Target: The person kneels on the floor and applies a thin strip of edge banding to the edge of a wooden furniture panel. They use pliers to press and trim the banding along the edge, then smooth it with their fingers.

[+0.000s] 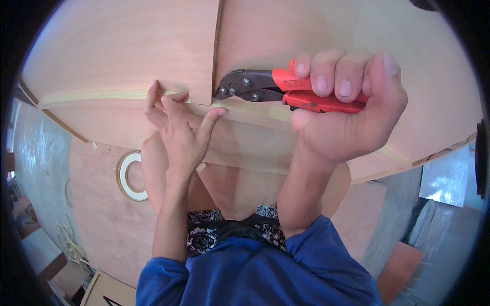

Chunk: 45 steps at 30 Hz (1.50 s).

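My right hand (357,125) is closed around the red handles of a pair of snips (321,102). Their dark, bolted jaws (232,86) point left and rest by the lower corner of an overlapping thin wood panel (143,46). A pale, narrow wood strip (102,95) runs along the lower part of the big curved plywood sheet (306,30) and passes under that corner. Over the strip, just left of the jaws, lies my left hand (178,127), its thumb stretched toward the snips and its fingers apart. Whether the blades bite into anything I cannot tell.
Beside my left knee, a round tape roll (126,176) lies on a plywood sheet (102,224) on the floor. Thin wood scraps (74,245) are at the lower left. To the right lie a shiny sheet (444,176) and a reddish board (400,270).
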### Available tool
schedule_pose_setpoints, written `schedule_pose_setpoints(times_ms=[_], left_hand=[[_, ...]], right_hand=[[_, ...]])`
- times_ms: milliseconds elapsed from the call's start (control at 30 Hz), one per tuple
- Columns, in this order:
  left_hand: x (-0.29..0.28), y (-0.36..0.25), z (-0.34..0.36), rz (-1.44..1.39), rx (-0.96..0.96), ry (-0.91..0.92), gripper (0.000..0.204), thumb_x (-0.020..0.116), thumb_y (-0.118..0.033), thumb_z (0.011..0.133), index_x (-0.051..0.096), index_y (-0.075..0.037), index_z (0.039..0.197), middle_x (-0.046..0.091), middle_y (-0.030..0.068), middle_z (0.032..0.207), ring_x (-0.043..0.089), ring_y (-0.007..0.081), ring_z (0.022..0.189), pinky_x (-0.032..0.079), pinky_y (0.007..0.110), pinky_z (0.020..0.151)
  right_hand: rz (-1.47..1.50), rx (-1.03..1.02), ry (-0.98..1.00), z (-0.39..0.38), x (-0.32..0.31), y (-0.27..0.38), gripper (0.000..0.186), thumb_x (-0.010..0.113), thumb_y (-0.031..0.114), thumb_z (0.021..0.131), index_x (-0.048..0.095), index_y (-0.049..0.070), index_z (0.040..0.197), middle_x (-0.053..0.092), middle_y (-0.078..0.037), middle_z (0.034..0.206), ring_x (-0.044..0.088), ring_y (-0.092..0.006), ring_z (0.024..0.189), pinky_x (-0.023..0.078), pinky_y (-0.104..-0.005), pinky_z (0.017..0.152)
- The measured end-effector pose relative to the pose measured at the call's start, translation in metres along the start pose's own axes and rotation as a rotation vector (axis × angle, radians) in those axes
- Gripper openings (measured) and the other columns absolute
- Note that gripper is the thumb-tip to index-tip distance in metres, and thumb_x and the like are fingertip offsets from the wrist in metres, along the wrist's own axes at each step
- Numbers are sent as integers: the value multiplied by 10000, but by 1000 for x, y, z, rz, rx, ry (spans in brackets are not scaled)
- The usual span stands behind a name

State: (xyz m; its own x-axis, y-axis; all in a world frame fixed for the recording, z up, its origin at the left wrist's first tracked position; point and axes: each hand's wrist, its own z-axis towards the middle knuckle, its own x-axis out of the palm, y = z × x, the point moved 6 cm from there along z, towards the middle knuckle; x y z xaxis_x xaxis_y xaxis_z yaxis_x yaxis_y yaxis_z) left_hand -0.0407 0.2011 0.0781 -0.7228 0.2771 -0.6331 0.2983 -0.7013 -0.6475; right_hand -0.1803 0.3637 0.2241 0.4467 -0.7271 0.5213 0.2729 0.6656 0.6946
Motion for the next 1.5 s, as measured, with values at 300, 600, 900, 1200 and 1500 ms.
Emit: schedule_pose_setpoints(times_ms=[300, 600, 900, 1200, 1500], left_hand=[[-3, -3, 1, -96, -120, 57, 1007, 956, -471, 838, 400, 147, 1407, 193, 301, 1639, 557, 386, 1315, 508, 480, 1107], [-3, -6, 4, 70, -70, 58, 998, 958, -479, 834, 422, 161, 1380, 193, 294, 1635, 507, 396, 1375, 492, 483, 1123], [-2, -5, 3, 39, -100, 71, 990, 955, -480, 840, 430, 164, 1378, 198, 293, 1632, 484, 380, 1404, 469, 476, 1143], [0, -4, 3, 70, -79, 63, 957, 947, -493, 845, 457, 161, 1344, 199, 301, 1638, 386, 396, 1486, 466, 470, 1150], [-3, -11, 4, 99, -196, 126, 835, 887, -485, 912, 485, 90, 1364, 201, 285, 1683, 204, 437, 1612, 362, 517, 1261]], right_hand=[[57, -49, 82, 10, -12, -8, 284, 529, 297, 1079, 498, 142, 843, 446, 4, 702, 517, -200, 626, 546, -464, 647], [285, 72, 47, 8, -19, -22, 230, 543, 222, 1047, 514, 115, 846, 470, -25, 705, 522, -208, 632, 540, -460, 655], [416, 140, 33, 7, -25, -30, 187, 559, 147, 1013, 525, 91, 838, 489, -50, 707, 524, -212, 647, 528, -453, 671], [522, 169, 11, 9, -27, -34, 154, 574, 72, 980, 537, 68, 830, 508, -75, 710, 526, -215, 661, 516, -445, 686], [491, 126, 84, 7, -35, -34, 223, 567, 130, 975, 523, 77, 763, 493, -74, 686, 523, -226, 656, 517, -461, 714]])
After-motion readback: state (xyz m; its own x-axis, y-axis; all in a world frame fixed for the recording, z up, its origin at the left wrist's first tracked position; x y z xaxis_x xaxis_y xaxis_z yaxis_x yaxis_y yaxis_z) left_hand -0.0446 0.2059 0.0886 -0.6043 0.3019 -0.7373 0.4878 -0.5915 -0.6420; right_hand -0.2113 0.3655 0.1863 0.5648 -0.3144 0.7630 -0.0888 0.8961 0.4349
